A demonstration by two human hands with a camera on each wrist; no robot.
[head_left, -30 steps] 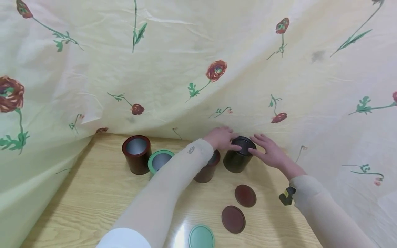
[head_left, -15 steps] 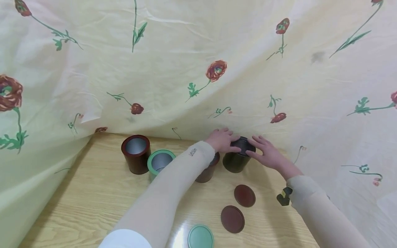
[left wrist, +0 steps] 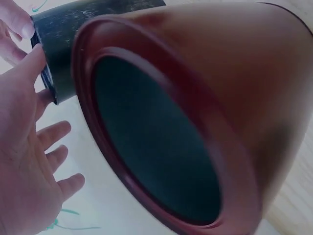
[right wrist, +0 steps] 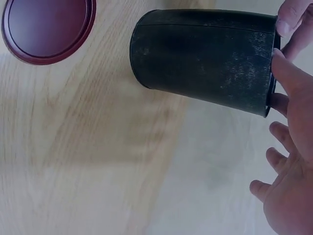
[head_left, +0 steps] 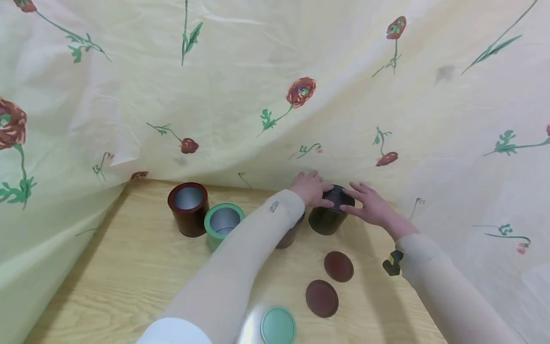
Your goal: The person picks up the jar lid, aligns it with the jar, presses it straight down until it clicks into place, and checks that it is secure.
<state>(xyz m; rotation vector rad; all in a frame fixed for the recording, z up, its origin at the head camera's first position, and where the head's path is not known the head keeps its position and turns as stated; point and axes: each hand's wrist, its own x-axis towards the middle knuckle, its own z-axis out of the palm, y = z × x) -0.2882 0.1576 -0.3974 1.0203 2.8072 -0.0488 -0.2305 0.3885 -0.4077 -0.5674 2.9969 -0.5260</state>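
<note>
In the head view, a black canister (head_left: 327, 221) stands upright by the cloth, with a black lid (head_left: 338, 195) on top. My left hand (head_left: 310, 189) touches the lid's left side with thumb and forefinger. From the right, my right hand (head_left: 371, 205) meets the rim, its fingers nearly straight. The right wrist view shows the canister's worn side (right wrist: 205, 58) and fingertips of both hands along its lid edge. Partly behind my left forearm is an uncovered brown canister (head_left: 289, 236); it looms large in the left wrist view (left wrist: 254, 78).
An open dark red-brown canister (head_left: 191, 220) and an open green canister (head_left: 213, 242) stand at the left. Two dark red lids (head_left: 339, 266) and a green lid (head_left: 278, 326) lie flat on the wooden table (head_left: 107, 267). Flowered cloth (head_left: 232, 105) hangs behind.
Both hands stay at the black canister's top; the right hand has shifted slightly inward over the lid. The head view tilts slightly. The other canisters and lids keep their places.
</note>
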